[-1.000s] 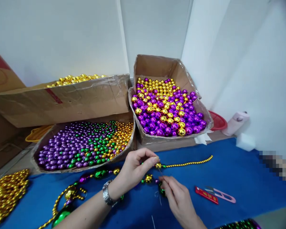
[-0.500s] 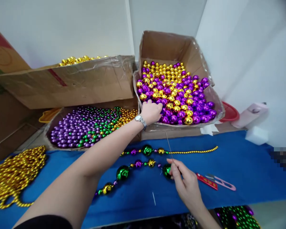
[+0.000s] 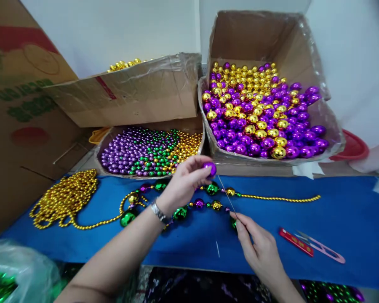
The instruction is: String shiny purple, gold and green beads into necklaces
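My left hand [image 3: 183,184], a watch on its wrist, pinches a purple bead [image 3: 211,168] above the blue table. My right hand [image 3: 261,249] holds a thin needle [image 3: 226,196] that points up toward that bead. Under both hands lies a strand of green, purple and gold beads [image 3: 198,204], running into a thin gold bead chain [image 3: 281,198] on the right. Behind them stands a cardboard box of large purple and gold beads [image 3: 259,110].
A lower box of small purple, green and gold beads [image 3: 148,150] sits at the table's back left, under a tilted carton [image 3: 135,90]. Gold chains [image 3: 65,198] are piled at left. Red thread snips [image 3: 309,247] lie to the right. A plastic bag [image 3: 15,269] is at the bottom left.
My left hand left the strand, reached into the box of large beads, and came back toward the needle with a purple bead. My right hand kept the needle upright. The view shifted left and down.
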Motion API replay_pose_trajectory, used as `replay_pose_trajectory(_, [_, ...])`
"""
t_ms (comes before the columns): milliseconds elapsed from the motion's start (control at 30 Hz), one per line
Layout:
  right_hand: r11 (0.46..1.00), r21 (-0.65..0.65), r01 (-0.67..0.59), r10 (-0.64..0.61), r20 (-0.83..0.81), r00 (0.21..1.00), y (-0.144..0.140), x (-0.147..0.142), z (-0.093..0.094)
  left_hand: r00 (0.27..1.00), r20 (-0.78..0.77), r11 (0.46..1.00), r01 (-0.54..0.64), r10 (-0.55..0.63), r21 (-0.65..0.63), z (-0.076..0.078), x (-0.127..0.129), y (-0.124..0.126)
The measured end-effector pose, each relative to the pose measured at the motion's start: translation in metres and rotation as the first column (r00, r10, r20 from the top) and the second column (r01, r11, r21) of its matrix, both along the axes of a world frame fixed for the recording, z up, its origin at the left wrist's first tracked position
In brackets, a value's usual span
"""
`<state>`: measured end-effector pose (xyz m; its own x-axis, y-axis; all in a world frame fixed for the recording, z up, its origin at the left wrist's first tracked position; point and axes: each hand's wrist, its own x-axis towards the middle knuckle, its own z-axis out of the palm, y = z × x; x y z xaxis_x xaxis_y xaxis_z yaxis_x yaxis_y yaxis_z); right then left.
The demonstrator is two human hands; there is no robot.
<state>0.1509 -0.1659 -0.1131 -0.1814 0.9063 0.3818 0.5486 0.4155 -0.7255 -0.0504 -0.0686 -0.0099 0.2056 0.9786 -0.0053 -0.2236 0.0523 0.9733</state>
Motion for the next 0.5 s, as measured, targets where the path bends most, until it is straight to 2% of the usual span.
replay_pose_trajectory(100, [0.996,0.043,-0.077,0.074,0.075,0.994,-0.004,-0.001,-0.009,0.959,0.258,0.953,-0.037,0.118,-0.301,-0.039,-0.003,-0.028])
replay_pose_trajectory(200, [0.991,0.058,-0.118,0.108,0.140,0.984,-0.008,-0.001,-0.014,0.905,0.370,0.909,-0.043,0.211,-0.414,-0.059,-0.005,-0.043])
replay_pose_trajectory(333, [0.989,0.056,-0.134,0.122,0.185,0.975,-0.011,-0.001,-0.018,0.860,0.429,0.896,-0.069,0.276,-0.438,-0.065,-0.014,-0.051])
replay_pose_trajectory(500, [0.986,0.074,-0.152,0.135,0.189,0.973,-0.011,-0.004,-0.017,0.853,0.411,0.886,-0.118,0.322,-0.449,-0.066,-0.023,-0.051])
